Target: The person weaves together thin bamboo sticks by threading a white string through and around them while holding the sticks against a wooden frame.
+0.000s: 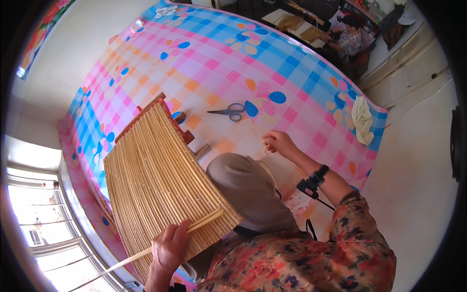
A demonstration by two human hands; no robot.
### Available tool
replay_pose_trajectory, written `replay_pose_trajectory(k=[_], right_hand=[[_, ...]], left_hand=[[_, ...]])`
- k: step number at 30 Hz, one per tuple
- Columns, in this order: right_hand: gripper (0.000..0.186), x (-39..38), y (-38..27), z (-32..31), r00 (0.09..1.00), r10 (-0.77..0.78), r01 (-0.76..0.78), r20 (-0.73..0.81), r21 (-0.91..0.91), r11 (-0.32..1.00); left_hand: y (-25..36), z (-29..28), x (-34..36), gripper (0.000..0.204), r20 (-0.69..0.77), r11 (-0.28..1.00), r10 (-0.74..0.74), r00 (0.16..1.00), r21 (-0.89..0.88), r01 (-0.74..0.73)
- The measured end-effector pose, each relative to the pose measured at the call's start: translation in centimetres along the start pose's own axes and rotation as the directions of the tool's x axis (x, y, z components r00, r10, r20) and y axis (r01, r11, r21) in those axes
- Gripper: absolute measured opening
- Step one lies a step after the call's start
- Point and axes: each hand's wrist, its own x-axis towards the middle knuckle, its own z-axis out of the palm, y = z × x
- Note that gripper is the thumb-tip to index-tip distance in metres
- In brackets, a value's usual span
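A mat of slender pale reeds (155, 170) leans over a red wooden frame (187, 137) beside my bent knee (233, 177). My left hand (169, 242) grips a long loose reed (131, 259) over the mat's lower part. My right hand (277, 142) is raised to the right of the mat, above the knee, with fingers curled together; a fine thread may be at the fingertips, too small to be sure. Black-handled scissors (227, 112) lie on the checked, floral-patterned sheet (311, 73) beyond the frame.
A crumpled white cloth (363, 121) lies at the sheet's right edge. A barred window (39, 219) is at lower left. At the back right, another person (349, 41) sits beside a board with pale strips (296, 27). A white wall (413, 155) borders the right.
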Motion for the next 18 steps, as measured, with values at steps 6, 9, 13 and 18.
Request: replay_pose_trajectory(k=[6, 9, 13, 18], right_hand=[[0.015, 4.1, 11.5, 3.3, 0.989, -0.065, 0.131, 0.131, -0.598, 0.790], [0.012, 4.7, 13.5, 4.4, 0.986, -0.160, 0.150, 0.043, -0.642, 0.752], [0.011, 5.9, 17.3, 1.9, 0.979, -0.050, -0.097, -0.198, -0.668, 0.737], [0.023, 6.0, 16.9, 1.2, 0.934, -0.026, -0.261, -0.356, -0.730, 0.631]], left_hand=[[0.0, 0.2, -1.0, 0.033, 0.034, 0.995, -0.014, 0.999, 0.097, 0.011], [0.4, -0.3, -2.2, 0.043, 0.038, 0.992, -0.071, 0.997, 0.106, 0.067], [0.8, -0.5, -2.0, 0.041, 0.018, 0.997, 0.003, 1.000, 0.072, -0.005], [2.0, -0.7, -2.6, 0.040, 0.039, 0.992, -0.113, 0.993, 0.052, 0.111]])
